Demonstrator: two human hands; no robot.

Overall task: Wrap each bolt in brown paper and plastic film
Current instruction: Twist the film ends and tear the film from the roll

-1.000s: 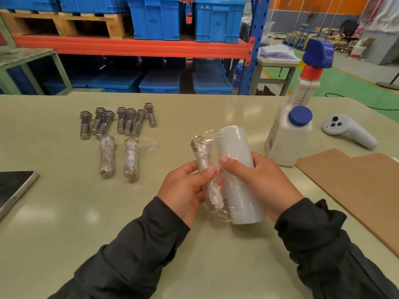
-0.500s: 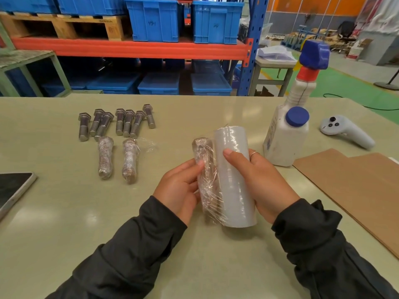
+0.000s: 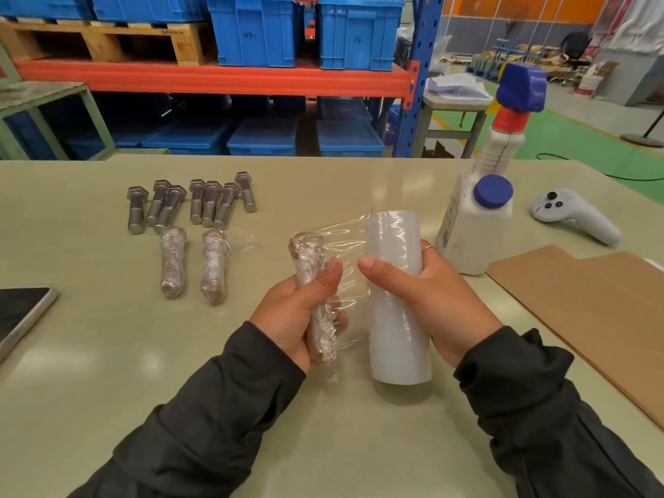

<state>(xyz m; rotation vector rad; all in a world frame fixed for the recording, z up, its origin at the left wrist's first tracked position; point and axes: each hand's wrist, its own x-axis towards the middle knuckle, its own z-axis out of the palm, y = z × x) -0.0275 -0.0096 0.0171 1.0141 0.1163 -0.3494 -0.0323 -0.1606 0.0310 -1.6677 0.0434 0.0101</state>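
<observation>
My left hand (image 3: pixel 296 310) grips a bolt wrapped in brown paper and film (image 3: pixel 312 282), held upright above the table. My right hand (image 3: pixel 431 300) grips a white roll of plastic film (image 3: pixel 395 300), also upright. A clear sheet of film (image 3: pixel 346 246) stretches between the roll and the bolt. Two wrapped bolts (image 3: pixel 192 266) lie on the table to the left. Behind them lies a row of several bare steel bolts (image 3: pixel 194 203).
Brown paper sheets (image 3: pixel 589 310) lie at the right. A white spray bottle (image 3: pixel 481 217) and a white controller (image 3: pixel 575 215) stand behind them. A dark tablet (image 3: pixel 21 318) lies at the left edge. Blue crates (image 3: pixel 251 30) fill the rack beyond the table (image 3: pixel 107 354).
The roll and the wrapped bolt were pressed together; now my hands have drawn them apart and a sheet of film is stretched between them.
</observation>
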